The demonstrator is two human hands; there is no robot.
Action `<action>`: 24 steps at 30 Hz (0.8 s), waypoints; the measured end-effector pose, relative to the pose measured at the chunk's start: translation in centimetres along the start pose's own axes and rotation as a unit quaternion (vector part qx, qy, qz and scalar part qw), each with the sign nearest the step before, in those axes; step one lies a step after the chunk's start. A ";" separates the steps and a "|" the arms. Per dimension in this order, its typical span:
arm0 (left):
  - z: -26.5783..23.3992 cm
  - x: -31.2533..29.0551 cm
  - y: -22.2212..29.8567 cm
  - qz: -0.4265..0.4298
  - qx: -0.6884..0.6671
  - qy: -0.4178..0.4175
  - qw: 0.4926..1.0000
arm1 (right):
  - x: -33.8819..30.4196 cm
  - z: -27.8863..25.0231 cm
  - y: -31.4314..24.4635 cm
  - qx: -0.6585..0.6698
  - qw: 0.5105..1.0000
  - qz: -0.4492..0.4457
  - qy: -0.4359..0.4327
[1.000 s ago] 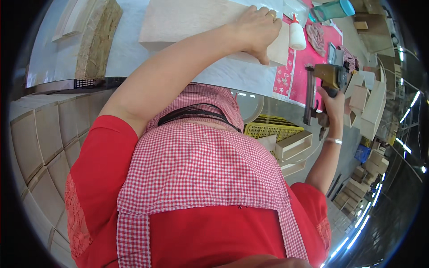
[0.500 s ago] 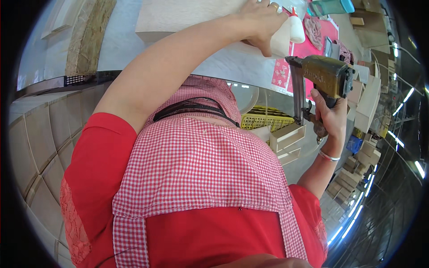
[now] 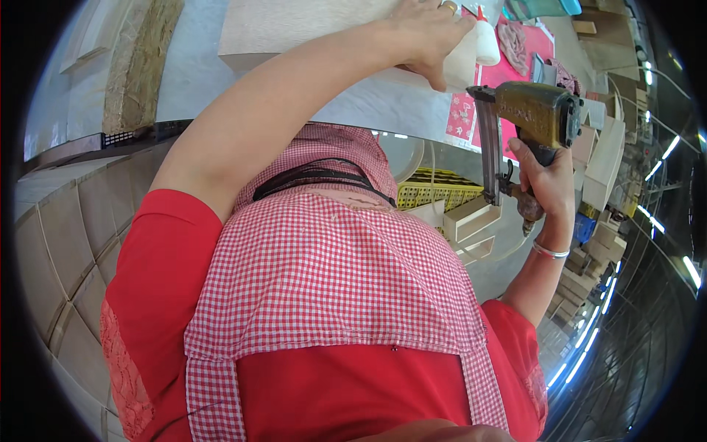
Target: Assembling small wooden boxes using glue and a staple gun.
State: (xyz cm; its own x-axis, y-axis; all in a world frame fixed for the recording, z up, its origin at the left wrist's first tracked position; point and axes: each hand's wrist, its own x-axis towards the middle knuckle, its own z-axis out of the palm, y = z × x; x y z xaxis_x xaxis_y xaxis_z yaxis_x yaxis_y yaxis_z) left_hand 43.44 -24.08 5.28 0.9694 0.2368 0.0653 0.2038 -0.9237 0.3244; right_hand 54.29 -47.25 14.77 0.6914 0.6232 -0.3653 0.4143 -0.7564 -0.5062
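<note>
A pale wooden box [image 3: 294,29] lies on the table at the top of the view, its far side cut off by the picture's edge. Over its right end my left hand [image 3: 431,37] is spread, gripping it, with the thumb down the near side. My right hand [image 3: 546,180] is wrapped round the handle of a brown and black air nail gun [image 3: 534,110]. The gun's nose points left, close to the right end of the box; whether the two touch I cannot tell. A white glue bottle [image 3: 486,43] with a red tip stands just beyond that end.
On the table [image 3: 199,88] are a rough wooden board [image 3: 140,66] at left, a red printed sheet [image 3: 508,81], a crumpled cloth [image 3: 512,46] and a teal bottle [image 3: 541,7] at right. Below the edge sit a yellow crate [image 3: 434,188] and an open wooden box [image 3: 471,217].
Both hands keep their grip on the box and the nail gun. The gun and my right wrist have shifted only slightly, and the whole view has moved a little.
</note>
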 end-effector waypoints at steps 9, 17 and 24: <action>-4.4 -13.0 -14.2 0.177 -0.094 0.146 0.969 | -1.6 1.0 -1.6 0.025 0.996 -0.070 0.041; -8.0 -12.4 -9.4 -0.067 0.006 -0.068 0.995 | -1.5 4.0 -4.9 0.086 0.990 -0.105 -0.022; -8.0 -12.4 -9.0 -0.084 -0.002 -0.060 0.995 | -1.2 4.8 -5.8 0.079 0.992 -0.091 -0.036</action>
State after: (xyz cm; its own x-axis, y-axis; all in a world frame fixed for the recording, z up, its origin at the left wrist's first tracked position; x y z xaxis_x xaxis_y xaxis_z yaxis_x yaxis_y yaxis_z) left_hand 28.54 -16.31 9.07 0.9309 0.3502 -0.1041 0.3646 -0.8725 0.3253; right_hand 48.25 -42.64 14.40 0.5677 0.7631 -0.3090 0.4264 -0.5936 -0.6825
